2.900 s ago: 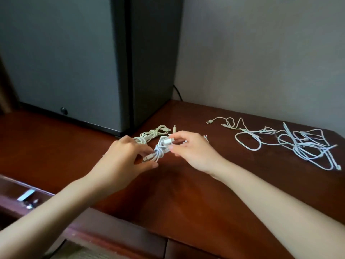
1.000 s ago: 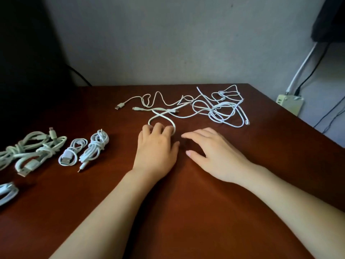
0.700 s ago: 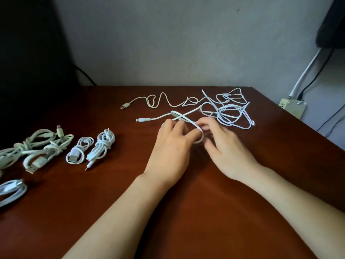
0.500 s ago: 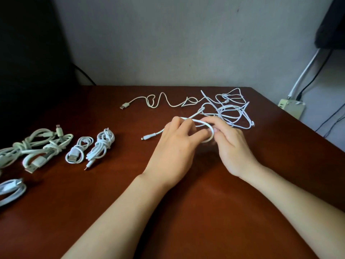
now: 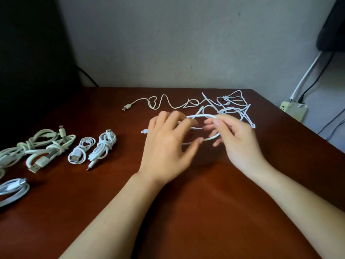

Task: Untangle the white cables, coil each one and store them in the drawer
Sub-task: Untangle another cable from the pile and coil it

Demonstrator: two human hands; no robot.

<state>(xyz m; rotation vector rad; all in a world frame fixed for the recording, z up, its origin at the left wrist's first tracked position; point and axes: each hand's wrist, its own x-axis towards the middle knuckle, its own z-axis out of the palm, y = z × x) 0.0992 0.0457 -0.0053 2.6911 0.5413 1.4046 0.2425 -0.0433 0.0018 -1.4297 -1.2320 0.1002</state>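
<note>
A loop of white cable (image 5: 200,116) is raised a little above the brown table (image 5: 186,212), held between both hands. My left hand (image 5: 166,146) grips its near strand, and the plug end sticks out to the left of that hand. My right hand (image 5: 237,141) pinches the top of the loop. Behind them lies a tangle of white cables (image 5: 231,107), with one loose wavy cable (image 5: 160,103) trailing left to a USB plug. Several coiled cables (image 5: 103,146) lie in a row at the left.
A dark cabinet (image 5: 33,62) stands at the back left against the wall. A beige power strip (image 5: 294,111) with black and white leads sits beyond the table's right edge. The drawer is out of view.
The view swung from the coiled cables to the tangle. Both hands reached forward, took one cable from the tangle, and have lifted it into a wider loop.
</note>
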